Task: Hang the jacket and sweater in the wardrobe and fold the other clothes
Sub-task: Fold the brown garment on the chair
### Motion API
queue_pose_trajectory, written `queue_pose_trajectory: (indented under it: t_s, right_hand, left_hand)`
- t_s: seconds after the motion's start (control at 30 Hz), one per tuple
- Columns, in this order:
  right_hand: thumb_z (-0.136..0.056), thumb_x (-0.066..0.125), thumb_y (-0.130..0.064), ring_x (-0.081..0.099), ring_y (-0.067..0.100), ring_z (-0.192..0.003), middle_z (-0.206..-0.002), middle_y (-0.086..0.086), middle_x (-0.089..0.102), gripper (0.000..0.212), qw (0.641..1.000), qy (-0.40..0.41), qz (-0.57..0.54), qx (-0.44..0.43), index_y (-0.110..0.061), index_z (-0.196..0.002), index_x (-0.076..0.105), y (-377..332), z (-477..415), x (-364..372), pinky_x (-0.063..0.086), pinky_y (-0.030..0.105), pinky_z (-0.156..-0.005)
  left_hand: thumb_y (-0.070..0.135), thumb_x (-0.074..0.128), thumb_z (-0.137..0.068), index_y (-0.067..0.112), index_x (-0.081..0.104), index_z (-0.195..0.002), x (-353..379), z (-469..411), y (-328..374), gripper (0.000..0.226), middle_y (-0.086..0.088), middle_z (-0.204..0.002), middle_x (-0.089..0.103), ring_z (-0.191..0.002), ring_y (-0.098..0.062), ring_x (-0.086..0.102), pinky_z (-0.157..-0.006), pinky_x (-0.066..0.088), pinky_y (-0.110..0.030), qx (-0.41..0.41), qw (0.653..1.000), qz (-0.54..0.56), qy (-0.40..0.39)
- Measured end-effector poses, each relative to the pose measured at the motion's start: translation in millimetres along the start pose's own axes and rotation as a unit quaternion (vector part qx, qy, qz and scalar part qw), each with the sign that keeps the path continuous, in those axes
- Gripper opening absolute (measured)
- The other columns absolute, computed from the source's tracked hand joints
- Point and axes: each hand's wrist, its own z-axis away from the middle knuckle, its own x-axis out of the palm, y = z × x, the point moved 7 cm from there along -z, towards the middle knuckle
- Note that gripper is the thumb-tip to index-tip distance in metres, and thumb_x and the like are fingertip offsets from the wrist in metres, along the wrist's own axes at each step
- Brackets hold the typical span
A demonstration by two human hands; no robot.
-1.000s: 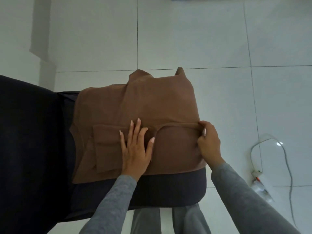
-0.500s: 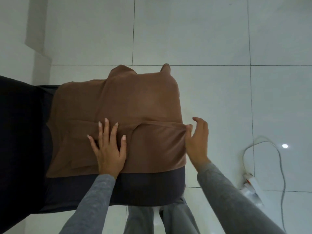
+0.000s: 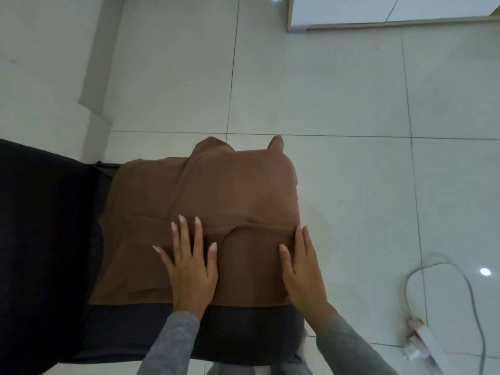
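A brown garment (image 3: 216,190) lies partly folded on a dark cushioned seat (image 3: 232,331), with a folded-over band running across its middle. My left hand (image 3: 190,269) rests flat on the garment near its centre, fingers spread. My right hand (image 3: 304,272) lies flat along the garment's right edge, fingers straight and together. Neither hand grips the fabric. No wardrobe, jacket or hanger shows in the head view.
A large black fabric mass (image 3: 40,253) covers the left side. White floor tiles (image 3: 351,131) surround the seat. A white cable and power strip (image 3: 427,345) lie on the floor at lower right. A white furniture base (image 3: 378,17) stands at the top right.
My right hand has let go of the fold's edge and now lies flat on the garment's right side. My left hand stays pressed flat. The camera has tilted so more floor shows.
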Motion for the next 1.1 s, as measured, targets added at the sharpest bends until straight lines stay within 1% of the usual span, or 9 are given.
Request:
queue_pose_trajectory:
  t_s: [0.17,0.33,0.43,0.53,0.6,0.67,0.83,0.97,1.1]
  right_hand:
    - [-0.097,0.012,-0.056,-0.021,0.001,-0.141,-0.152,-0.019,-0.019,0.055,0.982,0.009,0.131,-0.135,-0.037,-0.143,-0.011,-68,-36,5,-0.017,0.022,-0.111]
    - [-0.091,0.009,-0.056,-0.022,-0.001,-0.140,-0.155,-0.015,-0.014,0.059,0.984,0.031,0.110,-0.140,-0.037,-0.145,-0.006,-104,-100,-4,-0.007,0.030,-0.118]
    - [-0.095,0.018,-0.052,-0.010,0.004,-0.144,-0.159,-0.008,0.002,0.060,0.980,0.054,0.128,-0.140,-0.030,-0.150,0.008,-117,-133,-14,-0.001,0.033,-0.120]
    - [-0.099,0.025,-0.043,0.020,0.015,-0.143,-0.150,-0.001,0.036,0.049,0.983,0.039,0.161,-0.082,-0.021,-0.141,0.042,-135,-167,-16,0.009,0.037,-0.119]
    - [-0.099,0.030,-0.029,0.042,0.021,-0.124,-0.122,0.004,0.059,0.036,0.973,-0.006,0.219,-0.072,-0.017,-0.107,0.064,-149,-190,-13,0.023,0.040,-0.113]
    - [-0.095,0.030,-0.021,0.046,0.023,-0.101,-0.096,0.004,0.060,0.035,0.957,-0.092,0.270,-0.050,-0.019,-0.073,0.055,-156,-208,-6,0.030,0.039,-0.104]
    - [-0.094,0.021,-0.022,0.049,0.025,-0.118,-0.122,0.005,0.061,0.042,0.887,-0.266,0.375,-0.044,-0.019,-0.106,0.061,-144,-235,16,0.004,0.051,-0.114]
    - [-0.095,0.021,-0.018,0.043,0.027,-0.126,-0.128,0.001,0.057,0.044,0.884,-0.290,0.364,-0.046,-0.021,-0.109,0.062,-143,-241,21,0.002,0.048,-0.113]
    - [-0.092,0.037,-0.024,0.050,0.016,-0.107,-0.104,-0.005,0.060,0.027,0.938,-0.248,0.235,-0.050,-0.021,-0.096,0.063,-156,-240,12,0.018,0.034,-0.092]
  left_hand:
    - [0.054,0.007,-0.099,0.023,0.013,-0.148,6,-34,38,0.059,-0.006,-0.156,0.012,-0.145,-0.017,0.000,-0.114,-0.005,-0.051,0.072,0.997,-0.011,-0.041]
    - [0.056,0.001,-0.096,0.023,0.011,-0.149,2,-116,32,0.064,-0.004,-0.158,0.006,-0.145,-0.017,-0.003,-0.114,-0.003,-0.052,0.063,0.996,-0.001,-0.063]
    - [0.060,-0.004,-0.092,0.026,0.006,-0.150,-4,-159,37,0.068,0.001,-0.158,0.005,-0.146,-0.015,-0.003,-0.115,-0.011,-0.046,0.121,0.989,-0.016,-0.084]
    - [0.057,0.005,-0.092,0.024,0.026,-0.148,-5,-200,39,0.068,0.004,-0.155,0.024,-0.145,-0.010,0.011,-0.118,-0.002,-0.037,0.132,0.983,0.022,-0.129]
    - [0.047,0.021,-0.098,0.022,0.034,-0.144,1,-222,42,0.054,0.005,-0.152,0.031,-0.143,-0.010,0.018,-0.118,0.007,-0.034,0.128,0.976,0.048,-0.170]
    - [0.038,0.030,-0.099,0.021,0.031,-0.146,12,-239,42,0.050,0.003,-0.154,0.026,-0.144,-0.012,0.014,-0.119,0.006,-0.038,0.104,0.964,0.051,-0.238]
    - [0.038,0.038,-0.094,0.018,0.056,-0.098,40,-260,36,0.028,-0.001,-0.108,0.060,-0.109,-0.019,0.051,-0.114,0.004,-0.049,0.019,0.905,0.077,-0.419]
    - [0.023,0.050,-0.090,0.017,0.046,-0.084,34,-272,40,0.010,0.000,-0.083,0.054,-0.080,-0.016,0.049,-0.081,0.040,-0.027,0.008,0.896,0.244,-0.372]
    - [0.016,0.057,-0.089,0.014,0.047,-0.086,11,-281,40,0.011,0.000,-0.077,0.053,-0.069,-0.011,0.046,-0.061,0.035,-0.011,0.035,0.911,0.325,-0.253]
